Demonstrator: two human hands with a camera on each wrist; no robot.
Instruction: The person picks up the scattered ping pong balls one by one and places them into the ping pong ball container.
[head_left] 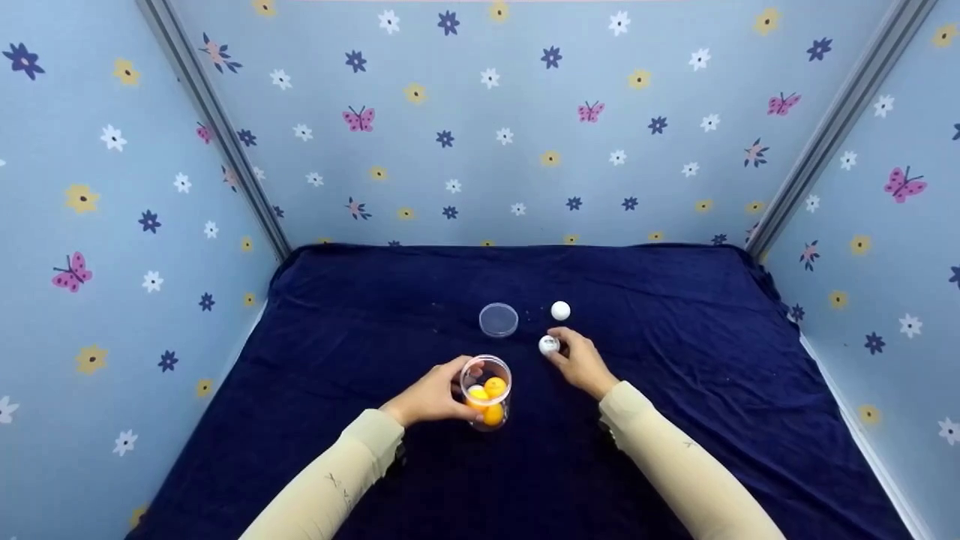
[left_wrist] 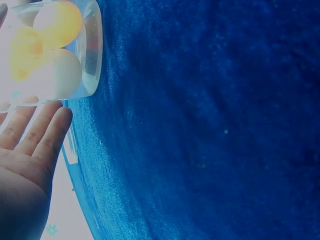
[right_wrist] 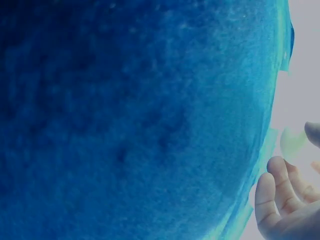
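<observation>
Right hand partly hides the ball its fingers pinch; left hand grips the jar.

From the head view we look forward and down onto the blue cloth, taking in all of it up to the flowered wall behind it, from well above. The left wrist view sits very close to the cloth, facing across it past the left hand to the clear jar. The right wrist view is just as near the cloth, with the right hand at its edge. All three views share the cloth; the head and left wrist views share the jar.
</observation>
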